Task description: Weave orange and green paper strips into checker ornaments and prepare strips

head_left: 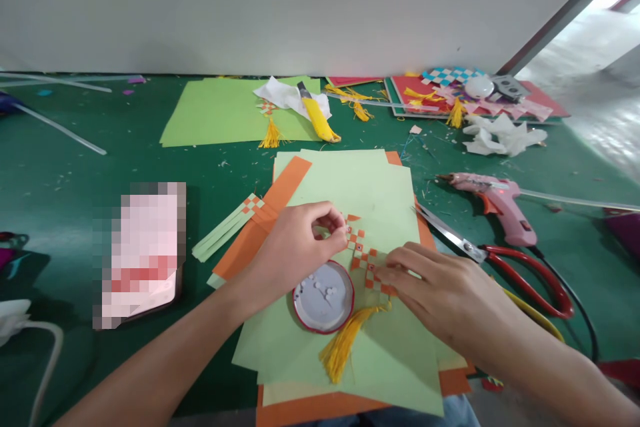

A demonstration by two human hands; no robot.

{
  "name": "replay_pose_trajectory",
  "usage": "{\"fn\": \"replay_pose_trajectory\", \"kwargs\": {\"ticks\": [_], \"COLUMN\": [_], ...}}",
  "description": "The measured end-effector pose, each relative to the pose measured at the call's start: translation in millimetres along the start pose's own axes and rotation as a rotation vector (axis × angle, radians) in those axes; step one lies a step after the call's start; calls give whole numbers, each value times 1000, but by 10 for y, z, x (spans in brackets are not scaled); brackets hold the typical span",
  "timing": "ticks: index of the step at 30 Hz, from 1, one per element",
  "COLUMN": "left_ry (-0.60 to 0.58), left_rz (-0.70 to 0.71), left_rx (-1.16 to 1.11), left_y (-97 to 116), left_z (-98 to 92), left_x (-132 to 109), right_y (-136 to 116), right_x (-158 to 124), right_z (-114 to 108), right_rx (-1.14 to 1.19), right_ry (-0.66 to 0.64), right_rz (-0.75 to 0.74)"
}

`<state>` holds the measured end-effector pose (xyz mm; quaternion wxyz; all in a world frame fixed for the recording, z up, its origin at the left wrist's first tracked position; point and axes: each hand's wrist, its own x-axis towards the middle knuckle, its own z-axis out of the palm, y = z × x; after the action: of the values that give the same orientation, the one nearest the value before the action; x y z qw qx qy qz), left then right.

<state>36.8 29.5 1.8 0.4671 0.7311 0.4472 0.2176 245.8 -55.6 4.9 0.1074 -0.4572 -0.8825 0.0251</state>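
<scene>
My left hand [313, 233] is closed in a pinch at the upper end of an orange and pale-green woven paper ornament [359, 238]. Something tiny and whitish shows at its fingertips, too small to name. My right hand [435, 280] grips the lower end of the ornament against the paper, fingers bent over it. Small eye-like dots sit on the weave. Below hangs a yellow tassel [345, 345]. Beside it, a round red-rimmed lid [325, 317] holds several small white pieces, some with dark dots. All this lies on stacked pale-green paper sheets [390, 367].
On the right are a pink glue gun [493, 193] and red-handled scissors [470, 247]. An orange strip [287, 183] and half-woven green strips [220, 233] lie left, near a blurred phone [145, 253]. Behind are a yellow cutter [317, 117] and crumpled tissue [505, 135].
</scene>
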Motion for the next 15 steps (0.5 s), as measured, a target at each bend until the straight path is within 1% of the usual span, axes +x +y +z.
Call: {"fn": "replay_pose_trajectory", "kwargs": {"ticks": [3,10,15], "left_ry": [-4,1,-3], "left_rz": [1,-13,-2], "left_rx": [3,-7,-4], "left_y": [10,10,-4], "left_z": [-5,2,4], "left_x": [9,13,8], "right_y": [-26,-11,-27], "right_x": [-21,-25,-19], "right_z": [21,17,31], "right_rx": [4,30,-14], "right_ry": [-31,-4,9], "right_rz": [-2,7,-4]}}
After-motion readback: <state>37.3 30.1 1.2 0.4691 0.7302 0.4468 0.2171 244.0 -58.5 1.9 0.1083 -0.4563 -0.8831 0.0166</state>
